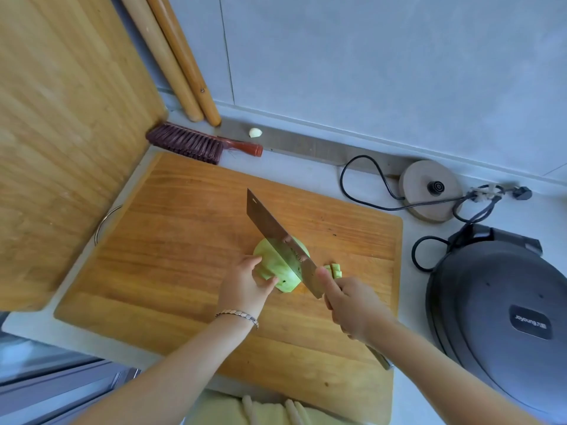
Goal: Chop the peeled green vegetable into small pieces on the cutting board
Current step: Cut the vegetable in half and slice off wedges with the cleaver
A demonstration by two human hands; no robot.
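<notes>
Both hands were engaged: the peeled green vegetable [270,259] was held at its near left side by the curled fingers of the left hand [244,286], on the cutting board [184,240]. The cleaver [270,222] was gripped by the right hand [352,305], its blade laid across the vegetable. Small cut pieces [336,269] were seen just right of the blade.
</notes>
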